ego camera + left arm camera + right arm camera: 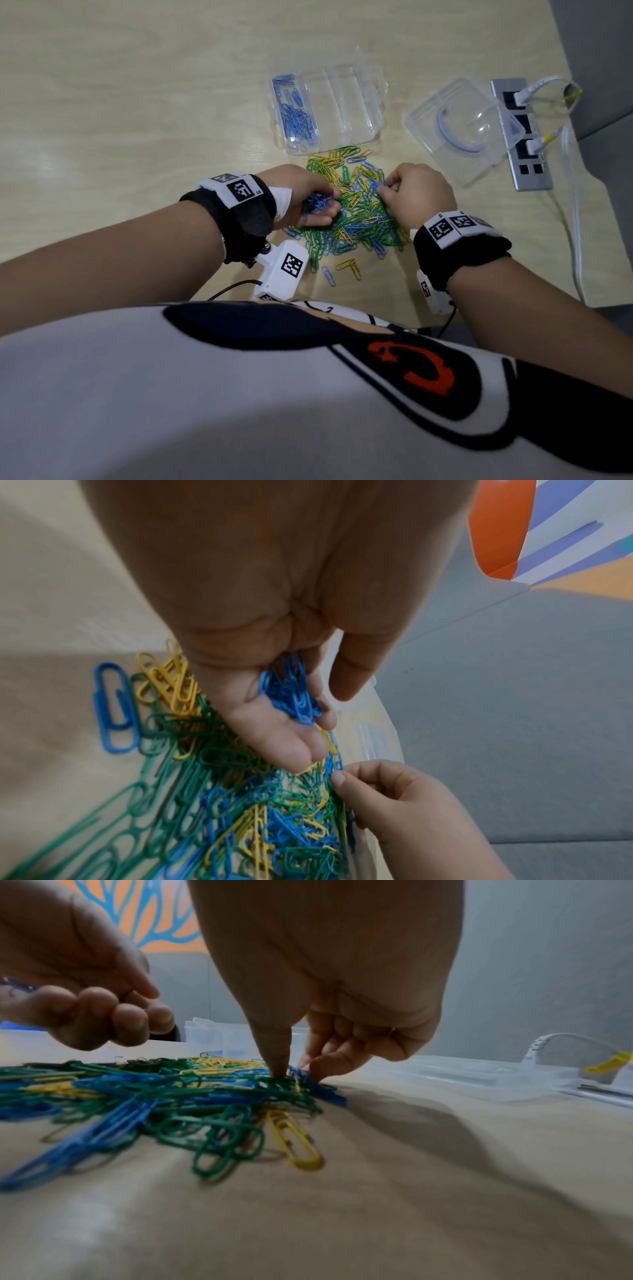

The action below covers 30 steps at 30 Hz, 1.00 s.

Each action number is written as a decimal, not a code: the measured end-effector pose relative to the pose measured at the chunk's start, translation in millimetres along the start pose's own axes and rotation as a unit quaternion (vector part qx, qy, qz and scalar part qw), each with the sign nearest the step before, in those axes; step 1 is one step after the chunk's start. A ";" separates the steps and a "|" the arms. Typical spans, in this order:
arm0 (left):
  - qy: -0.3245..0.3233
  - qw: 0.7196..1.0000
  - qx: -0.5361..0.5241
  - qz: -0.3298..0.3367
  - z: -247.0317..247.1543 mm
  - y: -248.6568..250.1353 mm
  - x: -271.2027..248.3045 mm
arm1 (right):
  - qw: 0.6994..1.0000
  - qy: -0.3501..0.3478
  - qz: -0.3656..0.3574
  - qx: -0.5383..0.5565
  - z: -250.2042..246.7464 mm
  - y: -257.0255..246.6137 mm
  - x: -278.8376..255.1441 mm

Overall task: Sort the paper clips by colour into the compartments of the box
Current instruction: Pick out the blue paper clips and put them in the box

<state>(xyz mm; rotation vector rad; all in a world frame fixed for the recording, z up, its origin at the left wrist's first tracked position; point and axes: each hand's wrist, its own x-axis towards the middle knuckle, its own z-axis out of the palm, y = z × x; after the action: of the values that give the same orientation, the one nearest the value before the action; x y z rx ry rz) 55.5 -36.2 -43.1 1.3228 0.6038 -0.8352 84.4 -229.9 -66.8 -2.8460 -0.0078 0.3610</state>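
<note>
A mixed pile of green, yellow and blue paper clips (352,209) lies on the table in front of me. My left hand (308,198) rests at the pile's left edge, palm turned up, its curled fingers cupping a bunch of blue clips (291,693). My right hand (411,192) is at the pile's right side, thumb and forefinger pinching a blue clip (301,1073) at the pile's top. Beyond the pile stands the clear compartment box (356,102); its left compartment holds several blue clips (296,113), the other compartments look bare.
A clear plastic lid (466,126) lies right of the box. Further right a grey power strip (524,137) with white plugs and cables runs along the table edge. A few stray clips (346,265) lie near my body. Wrist cameras hang under both wrists.
</note>
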 end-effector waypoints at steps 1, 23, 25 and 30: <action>-0.001 1.000 -0.001 -0.002 0.2 0.2 0.1 | 1.000 0.000 -0.003 -0.007 -0.2 -0.5 -0.2; 0.010 1.000 -0.028 -0.001 -0.4 5.6 7.3 | 0.988 0.044 0.032 0.141 -10.4 2.6 1.4; 0.007 1.000 -0.027 0.000 -0.1 5.6 6.8 | 0.989 0.040 0.025 0.141 -11.7 1.6 1.1; 0.002 1.000 -0.022 0.002 1.4 4.9 6.0 | 0.991 0.033 0.001 0.130 -13.2 0.4 1.9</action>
<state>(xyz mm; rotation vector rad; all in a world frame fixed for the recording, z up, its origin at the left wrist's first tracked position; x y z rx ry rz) 62.8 -38.5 -44.8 1.2864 0.6200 -0.8118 89.5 -233.8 -55.1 -2.5990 0.0509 0.2485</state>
